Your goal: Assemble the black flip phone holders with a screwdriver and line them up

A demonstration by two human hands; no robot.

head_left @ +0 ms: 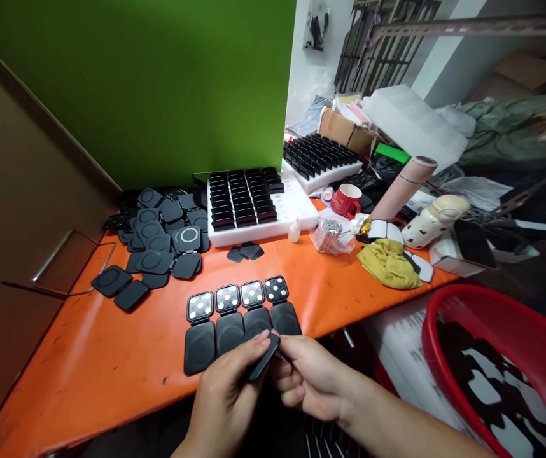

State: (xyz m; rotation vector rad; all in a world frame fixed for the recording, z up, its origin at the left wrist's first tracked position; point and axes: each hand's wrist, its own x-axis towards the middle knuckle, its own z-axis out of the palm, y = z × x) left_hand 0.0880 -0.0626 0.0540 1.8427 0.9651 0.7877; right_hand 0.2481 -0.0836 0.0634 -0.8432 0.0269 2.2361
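My left hand [228,391] is closed around a black folding charging pad [262,362], held on edge near the table's front. My right hand [312,375] pinches close against the pad's right edge; a thin bit shows between its fingers, too small to name. Just beyond both hands lies a row of opened folding pads [200,346], with round discs below and square lids above. Several white or silvery dots mark each square lid [228,298]. My hands hide the lower parts of the pads on the right of the row.
A heap of black pads [151,232] lies left on the orange table [125,356]. White foam trays [296,207] with upright black pieces stand at the back. A small dropper bottle [294,230], red mug [347,201] and yellow cloth [387,264] sit right. A red tub [438,305] stands lower right.
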